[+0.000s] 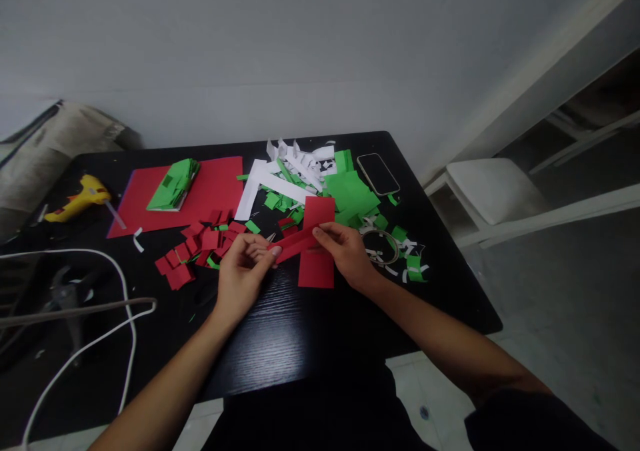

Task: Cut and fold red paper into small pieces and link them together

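A narrow red paper strip is stretched between my two hands above the black table. My left hand pinches its left end, thumb on top. At the other end, my right hand grips the strip between thumb and fingers. Beneath the strip lies a wider red paper piece, upright in the view. Close to my left hand is a pile of small red paper pieces mixed with green bits. Beyond my right hand are green paper sheets, and a round ring lies among scraps.
On the table, a green folded paper block rests on a red sheet. A yellow glue gun lies left, near a white cable. White paper strips and a phone are at the back. A white stool stands right.
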Demonstrator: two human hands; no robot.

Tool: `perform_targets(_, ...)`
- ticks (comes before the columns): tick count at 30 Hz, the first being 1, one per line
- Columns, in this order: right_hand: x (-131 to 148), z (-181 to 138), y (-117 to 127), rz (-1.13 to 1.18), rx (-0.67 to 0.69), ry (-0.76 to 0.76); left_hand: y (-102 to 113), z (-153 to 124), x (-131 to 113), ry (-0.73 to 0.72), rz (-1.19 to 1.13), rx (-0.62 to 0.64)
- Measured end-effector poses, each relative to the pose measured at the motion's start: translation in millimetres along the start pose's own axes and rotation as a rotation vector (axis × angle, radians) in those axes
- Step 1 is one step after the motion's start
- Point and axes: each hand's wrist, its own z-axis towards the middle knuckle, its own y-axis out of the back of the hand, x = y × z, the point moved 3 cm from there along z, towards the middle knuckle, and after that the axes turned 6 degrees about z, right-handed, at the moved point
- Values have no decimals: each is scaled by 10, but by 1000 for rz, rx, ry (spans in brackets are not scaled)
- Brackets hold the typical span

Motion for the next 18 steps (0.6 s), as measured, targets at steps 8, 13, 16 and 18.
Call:
perform_targets(8,-6,-2,-4,-67,-6,19,41,26,0,102,-25,-72)
perform_targets(13,-4,-28,-17,-66,1,11,52,23,-8,153,-22,-105)
perform_targets(16,7,-37,-14,-77,-5,3,58,21,-13,156,-9,-114)
perform_targets(18,9,-30,-7,-75,-13,7,60,28,-15,157,6,-86)
